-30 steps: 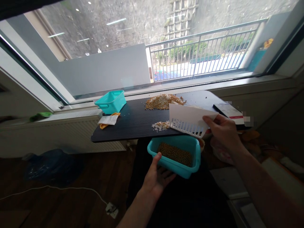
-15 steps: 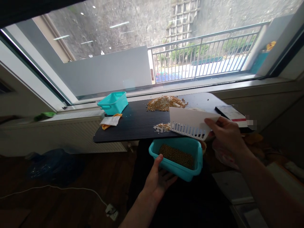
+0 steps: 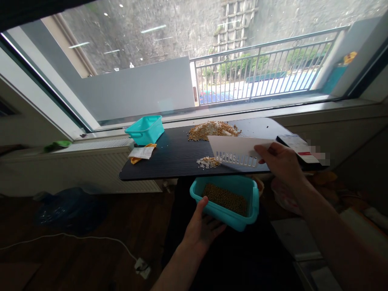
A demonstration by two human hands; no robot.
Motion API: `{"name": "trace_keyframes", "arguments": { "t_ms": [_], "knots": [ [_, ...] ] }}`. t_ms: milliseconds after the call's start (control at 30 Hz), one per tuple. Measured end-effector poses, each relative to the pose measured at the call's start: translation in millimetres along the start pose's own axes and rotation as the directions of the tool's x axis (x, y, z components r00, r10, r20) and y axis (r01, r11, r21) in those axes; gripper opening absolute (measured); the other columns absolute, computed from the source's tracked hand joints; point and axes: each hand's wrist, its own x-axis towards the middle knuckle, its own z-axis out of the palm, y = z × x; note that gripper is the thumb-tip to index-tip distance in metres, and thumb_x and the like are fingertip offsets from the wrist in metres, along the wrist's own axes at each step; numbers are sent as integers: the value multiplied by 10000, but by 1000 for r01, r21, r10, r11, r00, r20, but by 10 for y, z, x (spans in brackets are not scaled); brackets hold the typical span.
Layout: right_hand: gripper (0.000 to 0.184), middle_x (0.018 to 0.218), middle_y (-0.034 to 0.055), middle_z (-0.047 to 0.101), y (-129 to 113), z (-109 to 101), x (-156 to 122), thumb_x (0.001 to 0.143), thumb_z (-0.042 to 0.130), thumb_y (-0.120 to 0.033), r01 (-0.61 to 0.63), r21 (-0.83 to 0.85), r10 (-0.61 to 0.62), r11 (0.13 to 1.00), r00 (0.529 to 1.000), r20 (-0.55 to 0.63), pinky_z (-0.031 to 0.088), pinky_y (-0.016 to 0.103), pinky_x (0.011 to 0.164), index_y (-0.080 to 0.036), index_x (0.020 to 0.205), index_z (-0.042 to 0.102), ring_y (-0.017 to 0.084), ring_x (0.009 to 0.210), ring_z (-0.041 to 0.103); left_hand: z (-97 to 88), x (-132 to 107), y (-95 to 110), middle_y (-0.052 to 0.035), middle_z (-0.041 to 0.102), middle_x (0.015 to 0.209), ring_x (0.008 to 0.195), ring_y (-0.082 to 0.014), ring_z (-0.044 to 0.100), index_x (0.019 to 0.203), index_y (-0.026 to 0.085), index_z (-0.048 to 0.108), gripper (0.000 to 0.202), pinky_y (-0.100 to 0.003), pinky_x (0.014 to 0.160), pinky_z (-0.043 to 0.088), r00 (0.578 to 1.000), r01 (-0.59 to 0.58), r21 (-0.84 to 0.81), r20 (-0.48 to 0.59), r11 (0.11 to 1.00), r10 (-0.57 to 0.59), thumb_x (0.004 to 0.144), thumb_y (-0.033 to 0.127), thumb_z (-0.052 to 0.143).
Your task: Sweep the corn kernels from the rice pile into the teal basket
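Observation:
My left hand (image 3: 201,227) grips the near left corner of a teal plastic bin (image 3: 226,200) partly filled with brown beans, held just below the front edge of the black tabletop (image 3: 177,155). My right hand (image 3: 279,159) pinches a white slotted plastic scoop (image 3: 238,151) by its right end, low over the table. A small pile of white grains and a few beans (image 3: 207,162) lies at the scoop's left end. Farther back sits a bigger mixed heap of beans and white grains (image 3: 214,130).
A second, empty-looking teal bin (image 3: 144,129) stands at the table's back left, with a white and orange packet (image 3: 141,153) beside it. A phone (image 3: 298,147) lies at the right edge. A radiator (image 3: 100,161), blue bag (image 3: 68,210) and white cable (image 3: 91,240) are to the left.
My right hand has moved the white scoop back from the table's front edge and lowered it flatter over the tabletop. The bin in my left hand has barely shifted.

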Motion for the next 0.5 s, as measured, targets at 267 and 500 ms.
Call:
{"name": "trace_keyframes", "arguments": {
  "t_ms": [267,500],
  "knots": [
    [147,523,-52,577,12,-41,19,721,671,-315,24,51,-25,998,1000,17,445,216,480,-177,742,626,91,464,520,10,5,-3,-188,572,1261,1123,-342,603,1301,138,500,606,-459,895,535,1000,1,12,-12,1000,-1,828,503,600],
    [181,508,-49,568,10,-29,6,706,680,-348,45,32,-46,998,998,53,438,217,471,-177,717,620,90,458,509,3,22,-7,-186,576,1257,1135,-340,599,1297,141,496,605,-464,910,527,1000,17,-6,-11,1000,-17,824,501,611]
  ]
}}
